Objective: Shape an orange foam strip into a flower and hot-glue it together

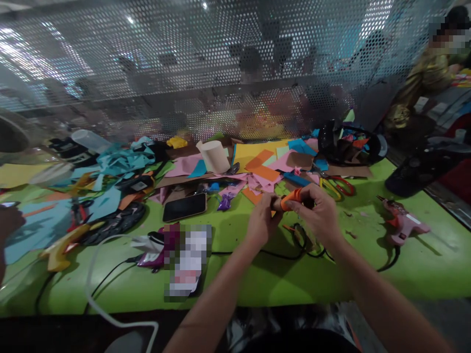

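My two hands meet above the green table (279, 274), just right of its middle. A small rolled piece of orange paper (290, 199) is pinched between them. My left hand (262, 221) is closed and grips the roll's left end with its fingertips. My right hand (319, 213) is closed over the roll's right end, thumb and fingers curled round it. Under my hands a black cable (294, 250) loops across the table.
Scraps of coloured paper (257, 169) litter the far side, with a cream paper roll (214, 156) and a dark phone (184, 207). Scissors (336, 186) lie behind my hands; a pink glue gun (403, 224) lies right. A perforated screen (206, 68) closes the back. Another person (437, 63) sits far right.
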`<state>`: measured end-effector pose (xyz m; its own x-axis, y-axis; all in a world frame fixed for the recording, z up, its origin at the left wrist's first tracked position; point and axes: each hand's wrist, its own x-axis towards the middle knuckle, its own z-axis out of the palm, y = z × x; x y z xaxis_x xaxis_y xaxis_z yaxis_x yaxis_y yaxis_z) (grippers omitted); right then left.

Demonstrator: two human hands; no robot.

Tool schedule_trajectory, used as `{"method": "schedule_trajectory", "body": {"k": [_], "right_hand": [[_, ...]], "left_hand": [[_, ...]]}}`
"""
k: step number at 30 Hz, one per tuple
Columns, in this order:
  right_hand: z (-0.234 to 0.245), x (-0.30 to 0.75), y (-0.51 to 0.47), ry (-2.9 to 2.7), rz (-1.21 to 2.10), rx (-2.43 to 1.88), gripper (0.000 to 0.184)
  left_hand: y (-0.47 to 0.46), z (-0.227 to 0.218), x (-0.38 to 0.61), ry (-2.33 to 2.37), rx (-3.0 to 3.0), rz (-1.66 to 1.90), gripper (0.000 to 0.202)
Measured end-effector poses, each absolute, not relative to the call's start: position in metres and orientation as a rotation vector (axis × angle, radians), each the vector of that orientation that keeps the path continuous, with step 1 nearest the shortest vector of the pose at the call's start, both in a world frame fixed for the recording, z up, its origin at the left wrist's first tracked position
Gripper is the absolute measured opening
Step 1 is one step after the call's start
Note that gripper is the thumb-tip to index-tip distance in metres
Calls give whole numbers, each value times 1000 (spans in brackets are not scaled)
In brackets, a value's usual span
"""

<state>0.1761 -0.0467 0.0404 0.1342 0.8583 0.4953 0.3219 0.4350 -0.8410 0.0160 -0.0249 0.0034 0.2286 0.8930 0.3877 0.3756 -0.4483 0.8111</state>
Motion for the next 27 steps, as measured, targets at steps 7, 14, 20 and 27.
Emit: {"method": "schedule_trajectory", "body": {"k": [7,14,20,27], "right_hand": [[38,174,-48,-1528,465,-1106,27],[36,171,-49,-1543,394,-1126,28],[35,172,-50,-1532,408,-1138,26],[35,173,-49,-1544,424,-1153,27]], "left_hand": [[-23,-5,18,1169,1974,1153,23],[-26,-5,20,1177,1970,1130,28],[-38,11,21,1130,1909,1016,43],[-38,18,22,1026,1713,957,46]]}}
